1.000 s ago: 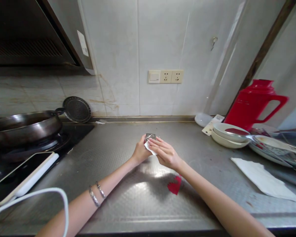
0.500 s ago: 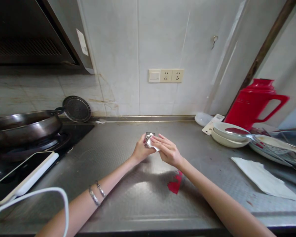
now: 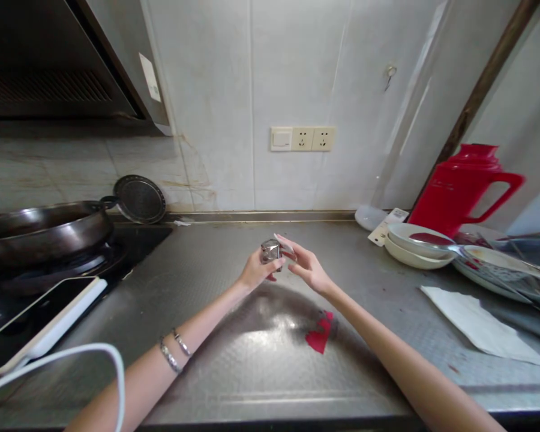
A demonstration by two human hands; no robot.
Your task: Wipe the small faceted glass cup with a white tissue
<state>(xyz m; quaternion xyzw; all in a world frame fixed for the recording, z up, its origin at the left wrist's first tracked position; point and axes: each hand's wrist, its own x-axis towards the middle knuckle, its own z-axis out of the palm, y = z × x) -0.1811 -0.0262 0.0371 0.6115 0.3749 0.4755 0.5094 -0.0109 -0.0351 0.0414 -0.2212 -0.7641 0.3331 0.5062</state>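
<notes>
Fingers of my left hand (image 3: pixel 255 270) are wrapped round a small clear glass-like container (image 3: pixel 270 251), held above the middle of the steel counter (image 3: pixel 198 360). Close on its right side is my right hand (image 3: pixel 306 264), which pinches a small white tissue (image 3: pixel 284 242) between its fingers. The tissue is beside the container's upper right edge. Below the hands, a torn red piece (image 3: pixel 319 335) lies flat on the counter. What the container holds, if anything, is too small to tell.
At the left are a steel pan (image 3: pixel 49 234) on the stove, a round dark lid (image 3: pixel 140 199) and a phone (image 3: pixel 40 324) with a white cable (image 3: pixel 117 360). Stacked bowls (image 3: pixel 416 255), a red thermos (image 3: pixel 454 192) and a white paper sheet (image 3: pixel 481 324) are at the right.
My right hand has shifted a little to the right with the tissue, off the container's top to its side. The container now shows more plainly in my left hand.
</notes>
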